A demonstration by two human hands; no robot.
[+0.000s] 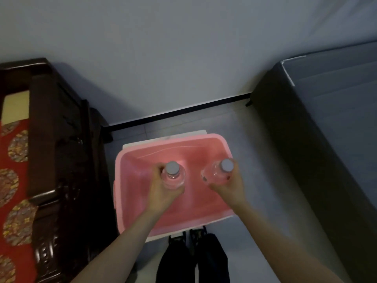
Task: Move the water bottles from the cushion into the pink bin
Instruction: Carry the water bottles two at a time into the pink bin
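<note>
Fingers of the left hand (163,193) wrap one clear water bottle (173,177) just below its grey cap; the right hand (229,185) clasps a second bottle (216,174) the same way; both bottles hang upright over the open pink bin (130,180), not yet set down. Filled, smooth plastic will likely feel weighty and a little slippery, so a grip round the shoulder suits best; beside the bin, dark wooden furniture (61,160) carries a red patterned cushion (14,170).

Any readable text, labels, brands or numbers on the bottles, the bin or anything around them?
None can be read.
Left bottle: clear, no label showing.
Right bottle: clear, small dark marks, too blurred to read.
Pink bin: plain, no print.
Red cushion: round patterns only, no words.
</note>
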